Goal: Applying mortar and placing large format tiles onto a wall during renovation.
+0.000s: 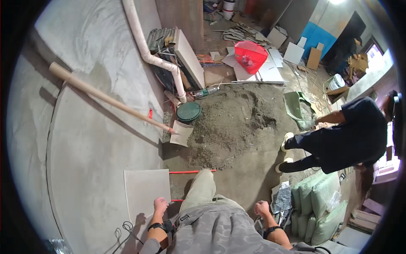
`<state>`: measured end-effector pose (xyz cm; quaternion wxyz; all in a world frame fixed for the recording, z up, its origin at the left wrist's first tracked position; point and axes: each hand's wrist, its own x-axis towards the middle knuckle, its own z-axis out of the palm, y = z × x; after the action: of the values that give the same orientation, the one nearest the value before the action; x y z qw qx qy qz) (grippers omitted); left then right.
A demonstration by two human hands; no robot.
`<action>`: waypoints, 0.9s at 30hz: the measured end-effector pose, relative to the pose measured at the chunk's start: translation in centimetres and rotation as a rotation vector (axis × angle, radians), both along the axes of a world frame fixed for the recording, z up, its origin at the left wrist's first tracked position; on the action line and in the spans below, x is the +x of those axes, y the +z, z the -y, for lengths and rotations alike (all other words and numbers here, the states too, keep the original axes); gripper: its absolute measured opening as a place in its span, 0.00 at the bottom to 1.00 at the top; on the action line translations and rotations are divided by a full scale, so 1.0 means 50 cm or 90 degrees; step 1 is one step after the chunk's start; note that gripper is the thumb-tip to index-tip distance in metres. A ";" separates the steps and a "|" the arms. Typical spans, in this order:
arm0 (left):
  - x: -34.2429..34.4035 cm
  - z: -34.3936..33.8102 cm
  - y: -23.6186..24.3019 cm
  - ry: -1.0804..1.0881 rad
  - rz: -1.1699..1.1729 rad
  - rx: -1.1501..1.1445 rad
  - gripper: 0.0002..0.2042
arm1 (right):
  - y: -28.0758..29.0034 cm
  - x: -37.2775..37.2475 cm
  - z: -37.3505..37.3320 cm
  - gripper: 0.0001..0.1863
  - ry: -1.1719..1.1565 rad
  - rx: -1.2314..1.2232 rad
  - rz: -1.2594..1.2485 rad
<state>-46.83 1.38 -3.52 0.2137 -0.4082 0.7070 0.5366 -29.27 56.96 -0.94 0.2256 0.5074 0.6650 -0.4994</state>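
My left hand (pixel 160 206) hangs at my left side with its fingers curled in, in front of a pale square tile (pixel 146 190) that leans by the wall; nothing shows in it. At my right side my right hand (pixel 261 208) is also loosely curled, apart from anything, with nothing visible in it. Ahead of my legs lies a heap of grey sand or mortar mix (pixel 237 122). A shovel with a long wooden handle (pixel 105 97) leans on the left wall, its worn blade (pixel 182 133) at the heap's edge.
A person in dark clothes (pixel 351 131) bends at the right, one hand by a green sack (pixel 299 111). Stacked pale green bags (pixel 315 203) stand near my right. Red bars (pixel 190 172) lie low ahead. Beyond are a green round lid (pixel 188 111), a white pipe (pixel 146 51) and a red bag (pixel 250 57).
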 end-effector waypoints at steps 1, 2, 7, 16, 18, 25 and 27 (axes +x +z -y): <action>-0.023 -0.023 -0.013 -0.037 0.005 -0.009 0.06 | 0.000 0.003 -0.005 0.08 0.006 0.002 -0.005; -0.047 -0.044 -0.027 -0.071 0.015 -0.018 0.06 | 0.000 0.001 -0.016 0.08 -0.001 -0.002 0.017; -0.179 -0.132 -0.102 -0.190 0.020 -0.049 0.05 | -0.014 -0.123 -0.114 0.08 0.018 0.038 0.023; -0.412 -0.337 -0.116 -0.026 -0.010 0.053 0.09 | 0.011 -0.624 -0.406 0.08 0.218 0.072 -0.020; -0.456 -0.383 -0.092 0.053 0.060 0.166 0.08 | 0.039 -0.762 -0.468 0.09 0.239 0.039 -0.136; -0.667 -0.487 -0.067 0.032 -0.040 0.029 0.06 | 0.155 -1.168 -0.554 0.09 0.208 0.075 -0.206; -0.710 -0.506 -0.073 0.183 -0.125 0.161 0.04 | 0.164 -1.276 -0.557 0.08 0.288 0.071 -0.205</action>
<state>-82.34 26.69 -7.15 0.1146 -0.4206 0.5856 0.6834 -93.09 84.79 7.28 0.1947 0.2722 0.8149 -0.4733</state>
